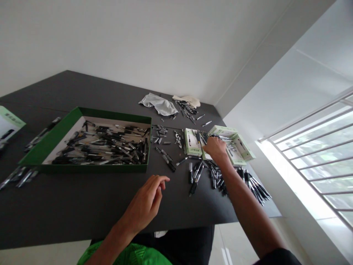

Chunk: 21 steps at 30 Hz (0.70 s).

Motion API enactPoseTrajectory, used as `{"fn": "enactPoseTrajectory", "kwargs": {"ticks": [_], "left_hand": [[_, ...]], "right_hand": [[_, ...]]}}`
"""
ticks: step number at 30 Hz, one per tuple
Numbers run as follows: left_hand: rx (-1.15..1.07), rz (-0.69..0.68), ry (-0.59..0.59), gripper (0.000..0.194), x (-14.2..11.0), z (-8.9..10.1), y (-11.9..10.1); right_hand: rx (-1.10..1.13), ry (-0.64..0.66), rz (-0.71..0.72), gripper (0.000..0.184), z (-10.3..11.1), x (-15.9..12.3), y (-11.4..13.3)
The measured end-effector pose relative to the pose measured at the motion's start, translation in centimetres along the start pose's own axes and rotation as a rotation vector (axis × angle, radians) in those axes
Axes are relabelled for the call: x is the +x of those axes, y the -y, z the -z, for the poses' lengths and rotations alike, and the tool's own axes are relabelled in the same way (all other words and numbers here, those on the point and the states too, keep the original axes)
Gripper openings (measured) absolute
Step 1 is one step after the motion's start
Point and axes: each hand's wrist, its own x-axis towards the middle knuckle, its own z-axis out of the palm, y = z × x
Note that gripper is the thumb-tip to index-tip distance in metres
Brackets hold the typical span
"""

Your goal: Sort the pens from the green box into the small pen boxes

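Dark grey surface (82, 209) is strewn with loose black-and-clear plastic pens (197, 176); the right hand (216, 148) is placed over pale green cardboard packets (192, 142), its grip unclear, while the left hand (145, 202) is seen empty, loosely curled.

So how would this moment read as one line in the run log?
Right hand: on black pens over green-and-white cards | Left hand: empty above dark table | Nearby: green box holding pens

PLACE: plain indoor workroom used for hand packing | DESK: dark desk (68, 209) with loose pens (102, 147), green box tray (96, 168), pale green printed pen cards (192, 141) | ROOM: white wall (110, 44), barred window (311, 162), pale tiled floor (237, 246)
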Motion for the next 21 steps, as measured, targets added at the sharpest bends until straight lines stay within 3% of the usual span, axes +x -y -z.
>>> {"fn": "enactPoseTrajectory", "kwargs": {"ticks": [12, 17, 21], "left_hand": [[0.012, -0.035, -0.020, 0.029, 0.0, 0.0, 0.0], [0.020, -0.023, -0.014, 0.030, -0.1, 0.1, 0.0], [0.031, -0.014, 0.003, 0.030, -0.2, 0.0, 0.0]], "right_hand": [[0.008, 0.038, -0.035, 0.037, 0.3, -0.4, -1.0], [0.068, -0.011, -0.107, 0.047, 0.4, -1.6, -1.5], [0.113, -0.051, -0.075, 0.053, 0.0, -2.4, -1.5]]}}
